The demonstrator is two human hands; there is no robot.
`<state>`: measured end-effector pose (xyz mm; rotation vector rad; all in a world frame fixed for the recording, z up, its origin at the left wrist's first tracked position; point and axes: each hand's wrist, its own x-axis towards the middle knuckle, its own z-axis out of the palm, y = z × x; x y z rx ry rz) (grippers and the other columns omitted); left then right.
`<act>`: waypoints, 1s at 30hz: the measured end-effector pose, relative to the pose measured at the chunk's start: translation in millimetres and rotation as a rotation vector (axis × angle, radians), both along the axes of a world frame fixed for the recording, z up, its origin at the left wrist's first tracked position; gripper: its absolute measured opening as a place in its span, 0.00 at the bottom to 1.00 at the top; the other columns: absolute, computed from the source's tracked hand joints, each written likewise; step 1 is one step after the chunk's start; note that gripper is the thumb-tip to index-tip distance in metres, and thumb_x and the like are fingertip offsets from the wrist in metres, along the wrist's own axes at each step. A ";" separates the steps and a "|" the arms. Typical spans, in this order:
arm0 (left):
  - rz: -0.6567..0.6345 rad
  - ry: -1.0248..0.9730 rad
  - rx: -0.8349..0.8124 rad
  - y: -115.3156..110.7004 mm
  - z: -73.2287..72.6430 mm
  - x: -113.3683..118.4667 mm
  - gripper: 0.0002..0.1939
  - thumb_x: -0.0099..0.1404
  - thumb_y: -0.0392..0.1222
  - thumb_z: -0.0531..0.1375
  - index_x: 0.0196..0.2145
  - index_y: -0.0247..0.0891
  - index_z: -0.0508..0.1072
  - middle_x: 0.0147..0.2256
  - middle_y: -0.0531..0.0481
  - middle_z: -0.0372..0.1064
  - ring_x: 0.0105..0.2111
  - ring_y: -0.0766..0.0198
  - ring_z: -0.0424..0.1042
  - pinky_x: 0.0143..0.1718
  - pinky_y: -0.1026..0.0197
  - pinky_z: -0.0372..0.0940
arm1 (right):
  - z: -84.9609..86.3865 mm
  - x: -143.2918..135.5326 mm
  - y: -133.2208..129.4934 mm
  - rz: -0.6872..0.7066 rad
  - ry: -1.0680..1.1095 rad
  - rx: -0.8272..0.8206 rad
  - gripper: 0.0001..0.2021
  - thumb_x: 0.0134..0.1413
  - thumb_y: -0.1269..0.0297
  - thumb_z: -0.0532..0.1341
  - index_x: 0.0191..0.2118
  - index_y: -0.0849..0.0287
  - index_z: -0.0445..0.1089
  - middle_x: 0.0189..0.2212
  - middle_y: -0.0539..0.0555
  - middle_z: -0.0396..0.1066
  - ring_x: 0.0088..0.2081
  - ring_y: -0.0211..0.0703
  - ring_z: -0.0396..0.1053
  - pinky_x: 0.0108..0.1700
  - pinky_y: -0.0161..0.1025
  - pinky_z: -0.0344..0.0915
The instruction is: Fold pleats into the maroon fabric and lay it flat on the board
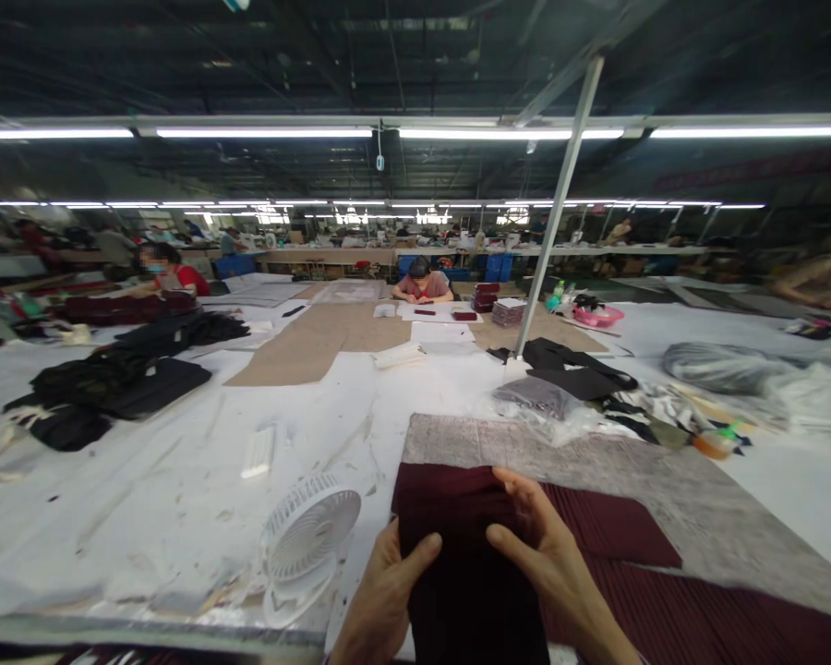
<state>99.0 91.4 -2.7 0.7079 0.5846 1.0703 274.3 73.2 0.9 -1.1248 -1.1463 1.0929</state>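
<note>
A stack of dark maroon fabric pieces [467,573] is held up between my two hands at the front of the table. My left hand [396,577] grips its left edge, thumb lying on the near face and the other fingers hidden behind. On the opposite side my right hand [550,554] has its thumb on the near face and its fingers over the top right edge. Just right of my right hand lie more maroon fabric pieces [616,522], overlapping in rows on a grey mottled sheet [706,499].
Left of my hands stands a small white fan [311,536]. Dark cloth [125,379] lies at the far left. A slanted metal pole [560,203] rises from the table beyond black scraps [582,365]. Across the table a person [424,284] works beside stacked maroon pieces [485,297].
</note>
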 end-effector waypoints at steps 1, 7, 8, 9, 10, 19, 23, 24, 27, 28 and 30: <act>-0.001 0.005 -0.009 0.0 -0.2 -1.4 0.17 0.55 0.38 0.66 0.44 0.39 0.76 0.39 0.45 0.78 0.45 0.52 0.73 0.53 0.50 0.61 | 0.3 0.9 0.0 0.006 0.019 -0.003 0.26 0.49 0.58 0.67 0.53 0.51 0.60 0.46 0.54 0.69 0.45 0.47 0.71 0.46 0.41 0.69; -0.015 0.028 0.003 0.2 0.3 -6.1 0.15 0.55 0.38 0.66 0.42 0.37 0.77 0.39 0.44 0.78 0.45 0.51 0.73 0.52 0.50 0.63 | -2.2 4.9 0.3 0.057 0.034 -0.011 0.23 0.49 0.56 0.66 0.50 0.52 0.62 0.42 0.54 0.69 0.44 0.47 0.71 0.45 0.41 0.69; -0.022 0.033 0.011 0.4 0.8 -6.4 0.14 0.55 0.38 0.65 0.42 0.37 0.77 0.39 0.44 0.78 0.45 0.51 0.73 0.51 0.51 0.63 | -2.6 4.8 0.1 0.072 0.035 -0.019 0.21 0.49 0.57 0.66 0.48 0.53 0.63 0.42 0.54 0.70 0.44 0.48 0.71 0.45 0.41 0.69; -0.027 0.038 0.021 0.5 1.1 -6.7 0.14 0.56 0.38 0.65 0.42 0.38 0.77 0.40 0.44 0.78 0.46 0.51 0.72 0.51 0.51 0.63 | -2.5 4.4 -0.1 0.091 0.036 -0.028 0.19 0.50 0.56 0.66 0.46 0.54 0.64 0.42 0.54 0.71 0.43 0.48 0.71 0.44 0.42 0.69; -0.025 0.041 0.032 0.7 1.2 -6.8 0.14 0.57 0.37 0.64 0.43 0.38 0.77 0.41 0.45 0.77 0.46 0.52 0.72 0.51 0.52 0.63 | -2.1 3.6 -0.3 0.113 0.036 -0.038 0.17 0.50 0.56 0.65 0.44 0.55 0.65 0.41 0.55 0.72 0.42 0.48 0.71 0.43 0.42 0.69; 0.008 0.040 0.077 -0.5 9.3 -6.4 0.14 0.58 0.37 0.63 0.44 0.37 0.76 0.44 0.44 0.76 0.49 0.51 0.70 0.53 0.50 0.61 | 5.2 -5.2 -0.1 0.124 -0.059 -0.079 0.15 0.52 0.57 0.64 0.45 0.57 0.74 0.40 0.55 0.76 0.40 0.50 0.72 0.46 0.44 0.68; 0.110 -0.008 0.005 1.2 16.1 -7.6 0.18 0.64 0.49 0.56 0.46 0.36 0.75 0.46 0.42 0.75 0.51 0.50 0.68 0.55 0.50 0.59 | 1.9 -3.8 0.8 0.140 -0.154 -0.030 0.16 0.54 0.58 0.63 0.47 0.56 0.73 0.42 0.55 0.75 0.45 0.53 0.70 0.49 0.44 0.67; 0.122 -0.035 -0.024 2.1 16.3 -8.2 0.21 0.65 0.51 0.54 0.46 0.35 0.74 0.45 0.41 0.75 0.51 0.50 0.68 0.55 0.49 0.58 | 1.4 -3.5 0.8 0.141 -0.177 -0.019 0.16 0.54 0.58 0.63 0.47 0.56 0.73 0.43 0.55 0.75 0.45 0.53 0.70 0.48 0.44 0.67; 0.137 -0.077 -0.085 4.8 14.0 -10.7 0.23 0.66 0.51 0.51 0.46 0.31 0.74 0.44 0.38 0.75 0.49 0.48 0.69 0.56 0.47 0.57 | 1.7 -3.7 0.0 0.158 -0.214 -0.022 0.16 0.55 0.57 0.62 0.47 0.57 0.73 0.41 0.55 0.75 0.43 0.52 0.70 0.47 0.43 0.67; 0.139 -0.078 -0.091 5.4 12.8 -11.5 0.22 0.66 0.50 0.52 0.46 0.30 0.74 0.44 0.37 0.75 0.49 0.48 0.69 0.56 0.46 0.56 | 2.3 -3.9 -0.4 0.164 -0.215 -0.027 0.16 0.55 0.57 0.62 0.47 0.57 0.73 0.40 0.55 0.75 0.44 0.53 0.70 0.46 0.43 0.67; 0.145 -0.077 -0.084 6.1 10.7 -12.8 0.21 0.65 0.48 0.52 0.46 0.30 0.74 0.45 0.37 0.74 0.49 0.48 0.68 0.57 0.46 0.55 | 3.6 -4.5 -1.1 0.175 -0.207 -0.039 0.16 0.55 0.56 0.62 0.47 0.57 0.73 0.40 0.55 0.75 0.44 0.53 0.70 0.46 0.43 0.67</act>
